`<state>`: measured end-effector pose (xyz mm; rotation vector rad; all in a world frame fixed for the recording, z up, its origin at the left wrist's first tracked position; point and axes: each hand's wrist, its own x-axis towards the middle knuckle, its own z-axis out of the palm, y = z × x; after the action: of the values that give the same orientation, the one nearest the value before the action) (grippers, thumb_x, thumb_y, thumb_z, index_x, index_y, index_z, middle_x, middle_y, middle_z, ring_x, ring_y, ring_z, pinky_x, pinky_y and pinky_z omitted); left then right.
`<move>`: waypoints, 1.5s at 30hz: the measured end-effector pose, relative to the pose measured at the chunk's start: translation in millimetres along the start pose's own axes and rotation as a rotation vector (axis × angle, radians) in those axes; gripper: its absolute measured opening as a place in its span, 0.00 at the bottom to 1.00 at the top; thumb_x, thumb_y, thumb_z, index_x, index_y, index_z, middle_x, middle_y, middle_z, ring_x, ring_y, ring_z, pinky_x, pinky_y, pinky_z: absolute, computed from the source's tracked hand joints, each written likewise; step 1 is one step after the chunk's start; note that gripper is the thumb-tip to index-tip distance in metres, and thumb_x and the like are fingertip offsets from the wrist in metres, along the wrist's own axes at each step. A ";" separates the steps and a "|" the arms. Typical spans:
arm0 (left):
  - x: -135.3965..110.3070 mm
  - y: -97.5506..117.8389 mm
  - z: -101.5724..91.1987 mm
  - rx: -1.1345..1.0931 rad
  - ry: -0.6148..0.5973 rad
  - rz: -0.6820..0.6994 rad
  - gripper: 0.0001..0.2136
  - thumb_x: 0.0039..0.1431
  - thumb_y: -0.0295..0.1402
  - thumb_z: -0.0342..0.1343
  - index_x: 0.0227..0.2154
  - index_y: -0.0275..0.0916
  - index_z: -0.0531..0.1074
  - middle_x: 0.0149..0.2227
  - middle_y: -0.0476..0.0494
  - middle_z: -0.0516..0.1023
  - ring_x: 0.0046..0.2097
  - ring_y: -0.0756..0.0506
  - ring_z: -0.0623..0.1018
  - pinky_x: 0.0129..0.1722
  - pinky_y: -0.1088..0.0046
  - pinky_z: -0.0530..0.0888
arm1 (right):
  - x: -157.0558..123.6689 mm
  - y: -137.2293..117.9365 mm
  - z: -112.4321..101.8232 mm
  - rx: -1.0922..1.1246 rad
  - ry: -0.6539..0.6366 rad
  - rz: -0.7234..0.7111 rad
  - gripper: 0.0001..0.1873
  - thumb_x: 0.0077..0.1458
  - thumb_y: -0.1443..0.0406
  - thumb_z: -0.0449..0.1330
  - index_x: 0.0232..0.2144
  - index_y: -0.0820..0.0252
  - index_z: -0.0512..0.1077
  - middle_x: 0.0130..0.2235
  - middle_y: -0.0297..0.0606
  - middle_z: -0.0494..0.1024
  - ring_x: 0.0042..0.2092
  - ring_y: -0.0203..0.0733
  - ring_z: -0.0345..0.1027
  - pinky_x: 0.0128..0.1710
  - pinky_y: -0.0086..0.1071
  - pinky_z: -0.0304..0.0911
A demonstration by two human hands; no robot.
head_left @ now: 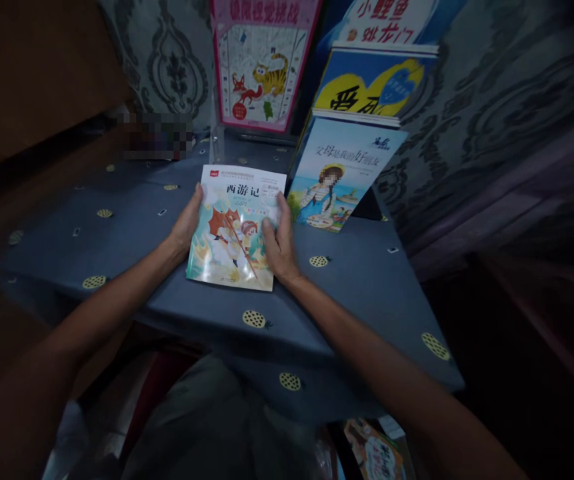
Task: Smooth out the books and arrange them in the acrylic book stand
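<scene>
Bare forearms (367, 340) reach in from both lower corners, nearest the camera, above a lap (217, 427) in dark cloth. Left hand (187, 217) and right hand (281, 243) grasp a white-and-green book (229, 247) by its opposite side edges; the right thumb lies on the cover, while most left fingers are hidden. That book is over the near part of a blue tablecloth (367, 280) printed with yellow pineapples; whether it rests on the cloth, I cannot tell. Just right of it, near the right hand, a light-blue book (347, 173) stands tilted, blocking that side and partly covering a yellow-heart book (351, 77) farther beyond. Beyond the white-and-green book stands a pink-bordered book (261, 67); beyond it to the left lies a blurred item (157, 137), before patterned fabric (174, 60). Nearer than it, low to the right, an orange-brown book (374, 453) shows below the table edge.
</scene>
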<state>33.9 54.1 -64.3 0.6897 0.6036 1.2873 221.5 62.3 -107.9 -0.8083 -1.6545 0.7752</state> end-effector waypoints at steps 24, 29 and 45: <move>10.6 9.7 -17.8 0.016 0.060 -0.227 0.36 0.64 0.65 0.44 0.65 0.47 0.66 0.56 0.42 0.82 0.63 0.29 0.74 0.65 0.46 0.71 | 1.1 -29.8 2.0 0.514 0.073 0.605 0.30 0.58 0.44 0.64 0.58 0.50 0.71 0.55 0.39 0.81 0.58 0.55 0.75 0.56 0.54 0.75; 10.4 10.5 -10.2 -0.029 0.041 -0.235 0.37 0.66 0.64 0.38 0.66 0.45 0.66 0.55 0.41 0.82 0.64 0.30 0.74 0.65 0.47 0.71 | 2.3 -32.8 3.1 0.568 0.112 0.684 0.29 0.54 0.42 0.65 0.52 0.49 0.75 0.46 0.36 0.85 0.52 0.54 0.79 0.49 0.49 0.79; 1.5 5.7 -24.6 0.054 0.232 -0.154 0.25 0.65 0.52 0.56 0.59 0.45 0.74 0.50 0.40 0.84 0.56 0.31 0.81 0.60 0.48 0.76 | 4.4 -31.3 -0.6 0.535 0.206 0.543 0.31 0.55 0.40 0.63 0.52 0.51 0.75 0.51 0.39 0.83 0.57 0.55 0.76 0.55 0.50 0.76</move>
<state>12.2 59.3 -76.3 0.5299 0.8664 1.2186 217.5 48.7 -79.7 -0.9146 -0.9701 1.3876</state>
